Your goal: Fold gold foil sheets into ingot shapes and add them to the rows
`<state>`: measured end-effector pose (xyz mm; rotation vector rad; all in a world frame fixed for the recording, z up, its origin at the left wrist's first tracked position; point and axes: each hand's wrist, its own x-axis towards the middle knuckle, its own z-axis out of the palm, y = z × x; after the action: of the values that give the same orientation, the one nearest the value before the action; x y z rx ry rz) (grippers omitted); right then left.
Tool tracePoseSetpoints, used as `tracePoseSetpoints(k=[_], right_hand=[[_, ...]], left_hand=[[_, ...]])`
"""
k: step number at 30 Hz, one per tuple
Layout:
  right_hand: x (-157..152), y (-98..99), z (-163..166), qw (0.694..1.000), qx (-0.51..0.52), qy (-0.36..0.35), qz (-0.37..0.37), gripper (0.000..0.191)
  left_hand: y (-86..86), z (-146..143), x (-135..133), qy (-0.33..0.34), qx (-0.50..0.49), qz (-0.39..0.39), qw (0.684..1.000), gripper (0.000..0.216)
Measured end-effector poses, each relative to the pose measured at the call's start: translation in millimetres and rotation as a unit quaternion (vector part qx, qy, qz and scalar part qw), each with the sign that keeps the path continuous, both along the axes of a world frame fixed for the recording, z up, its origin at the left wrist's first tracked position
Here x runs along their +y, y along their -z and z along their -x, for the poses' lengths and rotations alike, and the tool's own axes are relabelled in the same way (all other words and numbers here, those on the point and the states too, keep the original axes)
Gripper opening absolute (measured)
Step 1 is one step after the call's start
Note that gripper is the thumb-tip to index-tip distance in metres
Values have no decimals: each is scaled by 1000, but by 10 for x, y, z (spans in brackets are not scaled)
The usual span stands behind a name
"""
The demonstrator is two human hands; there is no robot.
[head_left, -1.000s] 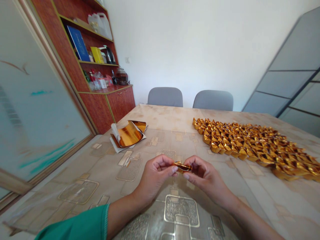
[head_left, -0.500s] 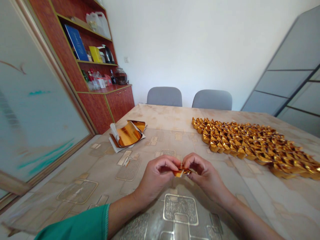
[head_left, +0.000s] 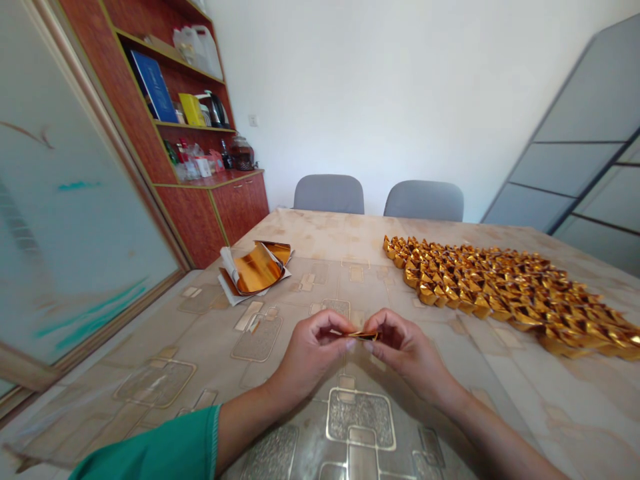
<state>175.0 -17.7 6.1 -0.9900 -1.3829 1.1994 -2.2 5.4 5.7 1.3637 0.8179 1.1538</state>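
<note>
A small piece of folded gold paper is pinched between both hands, just above the table's near middle. My left hand grips its left end with thumb and fingertips. On the other end, my right hand is closed in the same way. The paper looks thin and flat, seen almost edge-on, and the fingertips cover much of it. To the right lie many folded gold paper ingots in close rows. A loose stack of gold foil paper sheets, curled at the edges, rests at the left.
The table wears a patterned cover under clear plastic. Two grey chairs stand at its far side. A red-brown shelf cabinet and a frosted sliding door are on the left.
The gold paper has tipped from showing its folded front face to nearly edge-on. My fingers have shifted on it, with both hands staying in about the same place.
</note>
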Motion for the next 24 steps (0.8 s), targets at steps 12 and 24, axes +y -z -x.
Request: tracePoseSetpoints(k=[12, 24], right_hand=[[-27, -33, -7, 999, -28, -5, -34, 26], [-10, -27, -38, 997, -38, -54, -28, 14]], left_hand=[[15, -13, 25, 25, -81, 120, 989, 22], [10, -15, 30, 28, -81, 142, 986, 23]])
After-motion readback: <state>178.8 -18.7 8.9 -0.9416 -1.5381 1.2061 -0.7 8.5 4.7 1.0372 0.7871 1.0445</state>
